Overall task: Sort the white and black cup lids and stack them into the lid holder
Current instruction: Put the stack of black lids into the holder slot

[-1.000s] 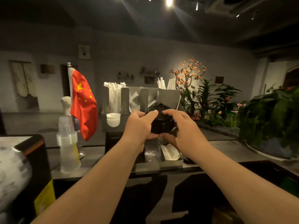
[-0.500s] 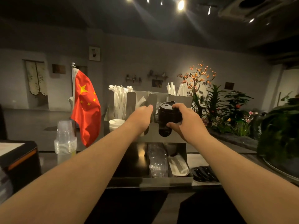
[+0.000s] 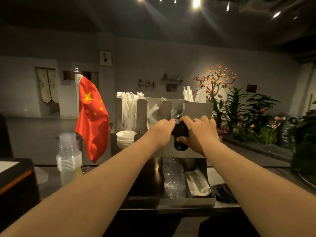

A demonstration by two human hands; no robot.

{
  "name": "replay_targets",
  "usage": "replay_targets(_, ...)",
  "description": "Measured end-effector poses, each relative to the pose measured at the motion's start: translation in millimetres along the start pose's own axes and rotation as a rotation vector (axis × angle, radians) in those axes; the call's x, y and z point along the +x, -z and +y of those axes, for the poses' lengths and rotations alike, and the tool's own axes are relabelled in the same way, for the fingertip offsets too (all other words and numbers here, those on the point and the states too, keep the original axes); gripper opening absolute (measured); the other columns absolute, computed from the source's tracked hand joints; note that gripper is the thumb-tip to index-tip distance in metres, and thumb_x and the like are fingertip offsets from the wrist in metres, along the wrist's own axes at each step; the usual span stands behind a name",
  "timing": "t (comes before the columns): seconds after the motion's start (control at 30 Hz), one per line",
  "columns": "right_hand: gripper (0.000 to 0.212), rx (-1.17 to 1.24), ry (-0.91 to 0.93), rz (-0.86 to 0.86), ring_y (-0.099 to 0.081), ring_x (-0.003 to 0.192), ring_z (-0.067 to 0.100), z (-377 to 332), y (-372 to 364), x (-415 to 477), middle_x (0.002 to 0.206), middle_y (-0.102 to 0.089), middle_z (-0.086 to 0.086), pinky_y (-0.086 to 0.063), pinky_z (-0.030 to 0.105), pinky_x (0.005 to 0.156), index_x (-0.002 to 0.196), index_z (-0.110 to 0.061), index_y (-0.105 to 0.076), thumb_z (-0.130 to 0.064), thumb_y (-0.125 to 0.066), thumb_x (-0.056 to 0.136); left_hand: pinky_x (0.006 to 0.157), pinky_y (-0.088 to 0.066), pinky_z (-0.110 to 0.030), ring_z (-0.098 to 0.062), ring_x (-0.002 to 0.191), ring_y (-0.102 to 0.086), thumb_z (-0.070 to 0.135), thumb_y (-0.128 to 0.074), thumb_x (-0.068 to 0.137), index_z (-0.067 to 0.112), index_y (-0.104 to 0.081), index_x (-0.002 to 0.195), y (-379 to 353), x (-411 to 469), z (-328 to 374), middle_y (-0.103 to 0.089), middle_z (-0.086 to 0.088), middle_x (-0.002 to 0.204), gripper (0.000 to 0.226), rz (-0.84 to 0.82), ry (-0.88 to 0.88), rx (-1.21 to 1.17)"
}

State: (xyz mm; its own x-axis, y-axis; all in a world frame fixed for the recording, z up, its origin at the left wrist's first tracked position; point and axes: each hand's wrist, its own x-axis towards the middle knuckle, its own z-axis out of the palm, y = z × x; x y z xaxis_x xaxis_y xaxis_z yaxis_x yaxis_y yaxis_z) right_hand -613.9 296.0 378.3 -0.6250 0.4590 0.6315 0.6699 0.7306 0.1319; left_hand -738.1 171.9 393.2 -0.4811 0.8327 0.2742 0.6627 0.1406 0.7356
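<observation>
Down comes the stack of black lids (image 3: 179, 131), lower than half a second ago and now sinking into the right-hand slot of the lid holder (image 3: 168, 152), and the left hand (image 3: 160, 130) has slid across from the divider to meet it. The right hand (image 3: 200, 132) is clamped on the stack, fingers draped over the top, thumb tucked underneath on the near side. The left hand's curled fingertips touch the stack's upper left edge; I cannot tell whether they pinch it or only steady it. Black shows through the round cut-out in the holder's front wall, just below the right thumb.

Over in the left slot, a stack of white lids (image 3: 125, 138) sits with its top showing above the front wall. Behind, the holder's rear compartments carry paper-wrapped straws (image 3: 130, 110), standing upright and fanned.

Just in front of the holder lies a metal tray (image 3: 188, 200), holding a crumpled clear plastic bag (image 3: 173, 178) and beside it a white paper packet (image 3: 198, 185). Right of the tray, on the counter (image 3: 47, 178), lies a small dark heap (image 3: 224, 195), too dim to make out. Out left stand a stack of clear plastic cups (image 3: 68, 158) and a red flag (image 3: 93, 120) on its pole. Far right, potted plants (image 3: 248, 117) line the wall.
</observation>
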Motion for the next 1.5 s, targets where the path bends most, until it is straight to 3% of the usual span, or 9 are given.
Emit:
replay_targets(0.23,0.056,-0.084,0.093,0.016,-0.047,0.113,0.031,8.1,-10.2,-1.0,0.118,-0.068,-0.001,-0.035,0.047,0.091,0.133,-0.039,-0.039,-0.070,-0.055,0.090,0.073,-0.042,-0.028,-0.022,0.104,-0.059,0.046,-0.041,0.111,0.015,-0.062,0.126,-8.2,-9.2,0.2,-0.065,-0.011,0.120,0.040,-0.047,-0.016,-0.102)
replay_targets(0.4,0.072,-0.066,0.122,-0.071,-0.036,0.138,0.035,6.3,-18.6,-9.5,0.155,-0.046,0.006,-0.034,0.053,0.107,0.146,-0.037,-0.038,-0.075,-0.054,0.087,0.088,-0.049,-0.037,-0.029,0.115,-0.062,0.047,-0.044,0.110,0.015,-0.062,0.127,-10.9,-6.9,5.3,-0.064,-0.012,0.125,0.041,-0.056,-0.039,-0.031)
replay_targets(0.53,0.066,-0.039,0.167,-0.085,-0.038,0.137,0.028,-0.1,-21.4,-16.1,0.144,-0.055,-0.005,-0.033,0.049,0.108,0.147,-0.035,-0.043,-0.069,-0.052,0.092,0.104,-0.055,-0.049,-0.028,0.117,-0.062,0.051,-0.047,0.106,0.019,-0.062,0.129,-12.5,-4.8,4.1,-0.062,-0.010,0.129,0.042,-0.046,-0.038,0.021)
replay_targets(0.73,0.046,-0.024,0.163,-0.142,-0.036,0.140,0.024,3.0,-15.1,-14.5,0.140,-0.059,-0.009,-0.027,0.049,0.110,0.140,-0.035,-0.052,-0.053,-0.052,0.098,0.087,-0.053,-0.033,-0.025,0.113,-0.063,0.049,-0.047,0.108,0.014,-0.060,0.137,-16.9,-6.1,5.5,-0.061,-0.011,0.132,0.047,-0.074,-0.062,0.072)
replay_targets(1.03,0.087,0.113,0.072,-0.263,-0.009,0.156,0.027,-2.9,3.9,-28.6,0.168,-0.022,-0.003,-0.017,0.052,0.125,0.162,-0.033,-0.016,-0.039,-0.066,0.092,0.085,-0.051,-0.031,-0.028,0.115,-0.062,0.044,-0.050,0.108,0.013,-0.058,0.139,-19.1,-14.6,6.1,-0.058,-0.013,0.134,0.045,-0.045,-0.075,0.067)
replay_targets(1.13,0.083,0.104,0.077,-0.233,-0.012,0.155,0.027,6.2,20.0,-37.3,0.167,-0.024,-0.003,-0.018,0.051,0.124,0.160,-0.033,-0.019,-0.039,-0.066,0.092,0.087,-0.052,-0.031,-0.026,0.115,-0.058,0.028,-0.052,0.108,0.014,-0.058,0.140,-20.5,-20.2,4.4,-0.055,-0.012,0.137,0.035,0.037,-0.103,0.080)
replay_targets(1.27,0.076,0.100,0.029,-0.222,-0.023,0.148,0.027,22.1,47.1,-55.7,0.160,-0.033,-0.004,-0.025,0.051,0.119,0.155,-0.035,-0.029,-0.044,-0.068,0.091,0.114,-0.046,-0.046,-0.032,0.130,-0.045,0.012,-0.049,0.102,0.017,-0.059,0.136,-35.8,-35.3,22.7,-0.048,-0.012,0.140,0.035,0.118,-0.183,0.246)
replay_targets(1.37,0.073,0.128,-0.051,-0.209,-0.031,0.142,0.027,32.7,69.7,-73.2,0.154,-0.040,-0.003,-0.030,0.050,0.114,0.151,-0.036,-0.032,-0.051,-0.067,0.089,0.116,-0.040,-0.048,-0.035,0.130,-0.044,0.012,-0.051,0.099,0.016,-0.059,0.129,-54.8,-52.7,54.7,-0.050,-0.013,0.136,0.031,0.083,-0.297,0.221)
replay_targets(1.5,0.066,0.146,-0.220,-0.218,-0.036,0.138,0.030,57.8,111.5,-119.9,0.147,-0.044,0.000,-0.033,0.050,0.111,0.148,-0.030,-0.036,-0.051,-0.062,0.091,0.110,-0.048,-0.051,-0.033,0.122,-0.052,0.020,-0.060,0.095,0.022,-0.058,0.124,-88.3,-85.9,98.0,-0.051,-0.006,0.126,0.029,0.002,-0.363,0.037)
